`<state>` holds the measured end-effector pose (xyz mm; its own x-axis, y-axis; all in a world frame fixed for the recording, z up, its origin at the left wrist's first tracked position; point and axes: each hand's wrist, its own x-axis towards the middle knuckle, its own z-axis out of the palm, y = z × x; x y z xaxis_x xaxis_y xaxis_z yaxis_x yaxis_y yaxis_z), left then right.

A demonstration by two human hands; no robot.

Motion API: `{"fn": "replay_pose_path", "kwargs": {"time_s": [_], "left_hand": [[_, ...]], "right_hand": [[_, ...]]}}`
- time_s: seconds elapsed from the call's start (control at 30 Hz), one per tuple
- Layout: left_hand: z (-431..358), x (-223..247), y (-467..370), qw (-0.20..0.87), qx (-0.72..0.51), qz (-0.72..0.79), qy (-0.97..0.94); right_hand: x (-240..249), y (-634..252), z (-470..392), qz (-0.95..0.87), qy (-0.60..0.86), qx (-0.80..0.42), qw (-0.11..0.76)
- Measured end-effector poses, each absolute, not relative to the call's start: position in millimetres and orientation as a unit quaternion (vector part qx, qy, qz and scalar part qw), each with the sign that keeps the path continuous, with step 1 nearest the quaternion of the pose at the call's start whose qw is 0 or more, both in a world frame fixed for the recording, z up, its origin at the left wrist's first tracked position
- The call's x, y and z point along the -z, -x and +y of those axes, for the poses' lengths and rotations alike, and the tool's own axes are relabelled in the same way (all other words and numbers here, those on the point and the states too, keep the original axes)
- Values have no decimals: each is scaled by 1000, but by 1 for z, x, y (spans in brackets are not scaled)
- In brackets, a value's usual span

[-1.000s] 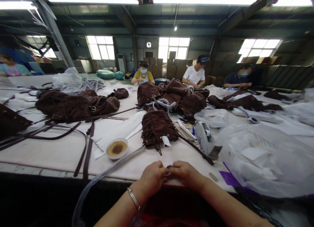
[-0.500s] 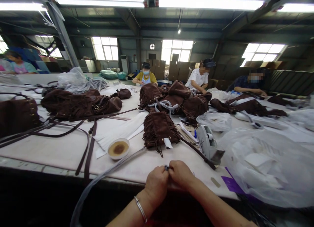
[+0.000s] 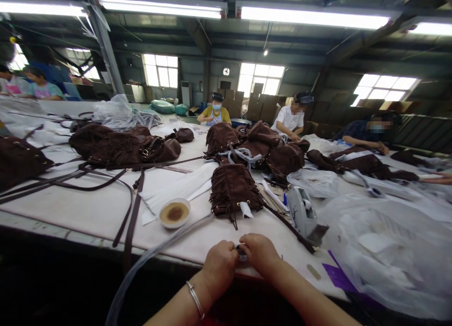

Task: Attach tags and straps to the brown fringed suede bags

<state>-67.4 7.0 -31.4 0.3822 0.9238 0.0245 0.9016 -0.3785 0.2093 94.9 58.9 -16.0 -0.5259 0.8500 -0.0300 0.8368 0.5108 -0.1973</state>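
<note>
My left hand (image 3: 221,262) and my right hand (image 3: 259,253) meet at the table's front edge, both closed with fingertips pinched. Between them is a small dark piece (image 3: 242,250) with a pale, shiny part; its kind is too small to make out. Just beyond my hands lies a brown fringed bag (image 3: 236,189), with gold eyelets, a drawstring and a white paper tab at its near side. Its dark strap (image 3: 291,227) runs off to the right. To the left stands a white bowl (image 3: 174,213) with tan paste, beside a plastic-wrapped strap (image 3: 151,258) hanging over the edge.
More brown bags (image 3: 261,145) are heaped behind, and others (image 3: 120,147) lie left with long straps. A grey tape dispenser (image 3: 305,215) and a large clear plastic bag (image 3: 384,250) stand at right. Co-workers (image 3: 291,116) sit across the table (image 3: 88,208).
My hands have parted slightly at the fingertips, showing more of the small piece between them. The whole view has shifted a little; the bags and bowl lie as before.
</note>
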Motion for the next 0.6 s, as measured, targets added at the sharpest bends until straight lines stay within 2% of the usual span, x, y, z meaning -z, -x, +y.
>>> {"fn": "replay_pose_path", "kwargs": {"time_s": [0.13,0.33,0.43,0.5,0.6], "left_hand": [[0,41,65,62,-100,575,-810],[3,41,66,82,-115,575,-806],[3,38,66,88,-115,581,-801],[3,36,66,89,-108,588,-797],[2,34,63,93,-106,592,-793]], "right_hand": [[22,-98,50,-880,468,-48,69],[6,-95,52,-943,331,-23,-29],[-3,-94,51,-948,312,-31,-60],[-5,-98,49,-934,352,-66,-21],[1,-103,47,-852,498,-137,84]]}}
